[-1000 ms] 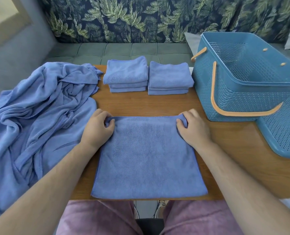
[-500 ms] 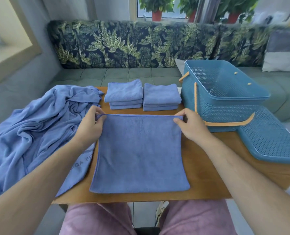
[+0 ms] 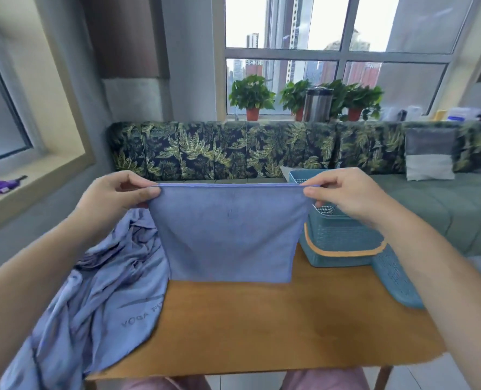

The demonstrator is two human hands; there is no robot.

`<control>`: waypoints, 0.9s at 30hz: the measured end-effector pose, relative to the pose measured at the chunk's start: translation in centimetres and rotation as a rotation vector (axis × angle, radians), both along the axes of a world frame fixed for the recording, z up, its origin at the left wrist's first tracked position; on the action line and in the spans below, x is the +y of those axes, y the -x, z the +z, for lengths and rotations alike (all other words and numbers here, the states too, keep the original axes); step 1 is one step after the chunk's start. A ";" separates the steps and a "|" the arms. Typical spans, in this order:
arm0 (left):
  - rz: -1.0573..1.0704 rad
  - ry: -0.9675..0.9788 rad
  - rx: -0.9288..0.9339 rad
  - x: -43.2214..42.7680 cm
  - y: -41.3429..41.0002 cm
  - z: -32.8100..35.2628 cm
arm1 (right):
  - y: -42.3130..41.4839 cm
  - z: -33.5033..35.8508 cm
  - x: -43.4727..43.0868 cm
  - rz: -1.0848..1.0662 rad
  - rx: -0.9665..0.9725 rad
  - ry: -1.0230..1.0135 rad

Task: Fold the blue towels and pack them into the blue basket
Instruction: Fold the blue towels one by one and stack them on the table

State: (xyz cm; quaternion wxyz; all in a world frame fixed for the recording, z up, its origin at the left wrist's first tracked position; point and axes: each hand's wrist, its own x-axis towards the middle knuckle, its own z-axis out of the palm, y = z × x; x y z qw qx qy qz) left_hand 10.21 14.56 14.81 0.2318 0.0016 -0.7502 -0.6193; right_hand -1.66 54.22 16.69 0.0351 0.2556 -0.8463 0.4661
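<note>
Pinching the blue towel by its two top corners, my left hand and right hand hold it hanging upright above the wooden table, the blue basket just behind its right edge.

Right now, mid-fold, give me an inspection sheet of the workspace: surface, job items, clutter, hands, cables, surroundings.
Surface: wooden table, light brown top.
Job's things: blue towel held up, hanging flat, lower edge by the tabletop; blue basket at right, partly behind it.
Clutter: crumpled blue cloth draped off the left side; basket lid beside the basket.
Hands: left hand and right hand each pinch a top corner.
Cables: nothing seen.
Surroundings: leaf-print sofa, potted plants on the windowsill.
</note>
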 end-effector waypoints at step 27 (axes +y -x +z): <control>0.202 0.284 -0.163 -1.4 5.3 -3.3 | 4.2 -5.5 -3.5 -0.196 0.093 -0.096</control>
